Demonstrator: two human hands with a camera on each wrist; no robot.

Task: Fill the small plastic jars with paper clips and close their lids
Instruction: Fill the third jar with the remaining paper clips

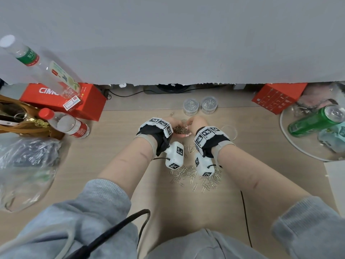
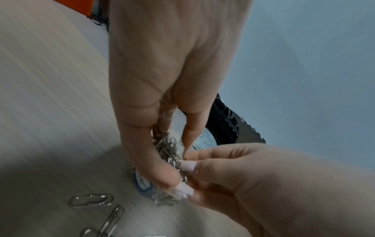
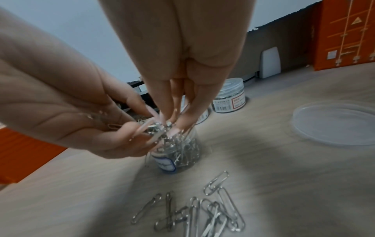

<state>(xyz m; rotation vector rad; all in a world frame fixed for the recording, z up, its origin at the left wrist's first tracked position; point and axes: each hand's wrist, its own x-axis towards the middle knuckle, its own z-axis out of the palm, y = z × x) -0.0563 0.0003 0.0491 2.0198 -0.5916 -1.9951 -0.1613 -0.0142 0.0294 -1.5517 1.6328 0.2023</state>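
Open jar (image 3: 178,154) stands upright on the surface (image 1: 242,165), centre, just beyond both hands. Clear plastic, blue label low on its near wall, already heaped with clips to about the rim. Its lid (image 3: 334,123) lies flat on the surface to the right, apart from the jar.

Left hand (image 1: 172,124): fingers curled, cupping a bunch of clips (image 2: 172,149) right at the jar mouth. Right hand (image 1: 196,124): fingers held together and pointing straight down into the mouth, tips on the clips at the top of the heap; whether they pinch any or only press them down, cannot tell.

Two more jars (image 1: 199,106), lidded and full, stand side by side at the far edge. Loose clips (image 1: 194,176) lie scattered on the surface near the wrists.

Judgement: filling step, close to done for this jar; lid not yet on.

Risks from here:
- Jar is light and narrow. Sideways push from either hand at the rim could tip it and spill the load.
- Clips interlock. Withdrawing the right fingers may drag a tangle back out.
- Heap stands at or above the rim. Clips poking up, or caught over the edge, would keep the lid from seating. Press level first.
- Left-hand bunch is wider than the mouth; released all at once, some will fall outside.
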